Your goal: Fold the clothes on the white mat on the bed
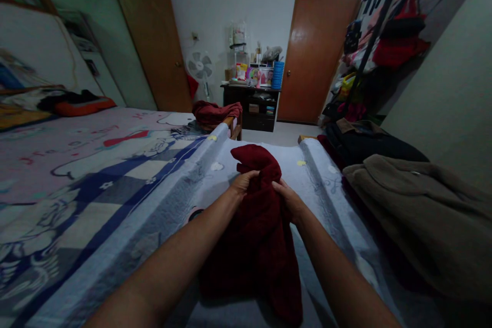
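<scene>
Gripping dark red garment [253, 246] with left hand [245, 183] and right hand [289, 199], both clamped on bunched cloth from opposite sides, just below the flopped-over far end. Held above pale blue sheet [290, 156], with the lower part trailing toward the camera; cannot tell how much of it touches the sheet. Probably best to pinch through every layer, level both hands, draw the cloth taut between them and smooth out creases lower down; likely to slump at the far end if held loosely. Counting two hands, one dark red garment, one brown-grey garment [415, 195] and one black garment [369, 141] at right, one reddish cloth [217, 113] beyond, one fan [200, 65], one cabinet [232, 96], two wooden doors [323, 56]; unable to count overlapping hanging clothes [400, 46]
</scene>
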### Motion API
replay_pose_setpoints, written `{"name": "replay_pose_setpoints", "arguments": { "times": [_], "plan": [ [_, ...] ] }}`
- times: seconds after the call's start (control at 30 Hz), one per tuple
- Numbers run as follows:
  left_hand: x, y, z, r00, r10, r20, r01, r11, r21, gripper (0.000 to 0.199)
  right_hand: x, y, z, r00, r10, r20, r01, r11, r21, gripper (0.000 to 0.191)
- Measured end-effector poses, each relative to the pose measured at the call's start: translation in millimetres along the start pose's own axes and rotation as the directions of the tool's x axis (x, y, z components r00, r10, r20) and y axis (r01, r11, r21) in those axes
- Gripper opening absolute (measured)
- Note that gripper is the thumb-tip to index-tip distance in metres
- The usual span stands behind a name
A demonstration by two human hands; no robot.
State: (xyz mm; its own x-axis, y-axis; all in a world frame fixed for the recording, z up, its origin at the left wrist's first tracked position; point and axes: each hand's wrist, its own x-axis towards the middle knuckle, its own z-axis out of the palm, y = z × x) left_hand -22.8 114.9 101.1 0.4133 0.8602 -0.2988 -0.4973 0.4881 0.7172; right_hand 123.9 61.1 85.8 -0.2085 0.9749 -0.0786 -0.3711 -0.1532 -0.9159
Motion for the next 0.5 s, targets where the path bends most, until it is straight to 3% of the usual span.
{"name": "replay_pose_setpoints", "arguments": {
  "times": [0.1,0.17,0.3,0.4,0.5],
  "plan": [
    [-3,12,-4.8,0.978,0.17,-0.119,-0.174,0.985,-0.024,0.029,-10,10,-12,0.999,0.005,-0.035,-0.008,0.996,-0.092,0.051],
    [-7,27,-10.5,0.933,0.309,-0.183,-0.305,0.951,0.047,0.033,-18,21,-24,0.997,0.065,-0.033,-0.069,0.989,-0.13,0.05],
    [-21,78,-24.2,0.823,0.544,-0.16,-0.499,0.829,0.251,0.045,-31,43,-44,0.983,0.174,-0.052,-0.179,0.973,-0.147,0.054],
    [-33,132,-39.0,0.792,0.601,-0.109,-0.511,0.75,0.419,0.051,-35,53,-50,0.983,0.16,-0.086,-0.174,0.967,-0.186,0.05],
    [-45,188,-61.1,0.822,0.557,-0.117,-0.379,0.69,0.617,0.046,-35,57,-50,0.986,0.136,-0.096,-0.154,0.964,-0.216,0.044]
  ]
}}
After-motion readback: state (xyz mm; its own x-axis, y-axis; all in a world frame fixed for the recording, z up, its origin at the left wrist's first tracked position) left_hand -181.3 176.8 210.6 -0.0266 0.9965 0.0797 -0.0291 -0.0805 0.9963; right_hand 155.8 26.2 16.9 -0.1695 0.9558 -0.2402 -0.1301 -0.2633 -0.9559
